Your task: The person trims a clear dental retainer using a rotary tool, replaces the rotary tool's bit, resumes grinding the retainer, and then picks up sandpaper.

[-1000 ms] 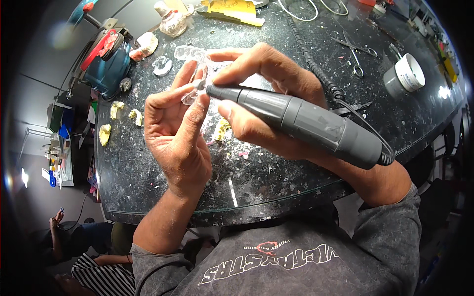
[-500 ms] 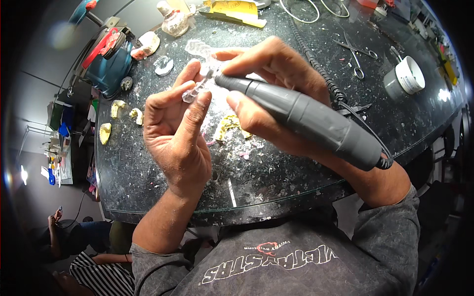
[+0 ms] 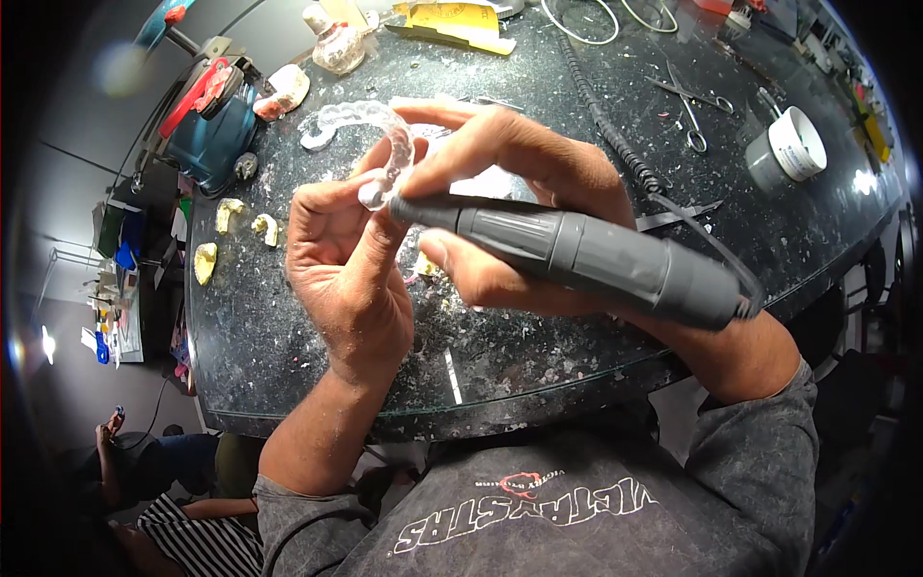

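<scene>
Clear plastic, bent in a curve like a row of teeth, made up the see-through tray [image 3: 392, 122] held up over the dark table [image 3: 245, 332]. Its low end was pinched between the thumb and fingers of the left hand [image 3: 346, 260], and the rest curved up and to the left. The right hand [image 3: 582, 178] was wrapped around a fat grey tool [image 3: 615, 260], with its thumb below and its fingers above. The thin tip of the tool pointed left, right by the pinched end of the tray, but I could not tell if the two touched. White dust and tiny crumbs lay all over the table. Three little yellow lumps [image 3: 205, 262] sat to the left of the left hand. Farther back were a pink and cream lump [image 3: 284, 91] and some yellow paper [image 3: 452, 23]. A curly black cord [image 3: 613, 137] ran behind the right hand. Over on the right lay metal scissors [image 3: 685, 93], spread wide, near a white cup [image 3: 798, 144] that was tipped over.
</scene>
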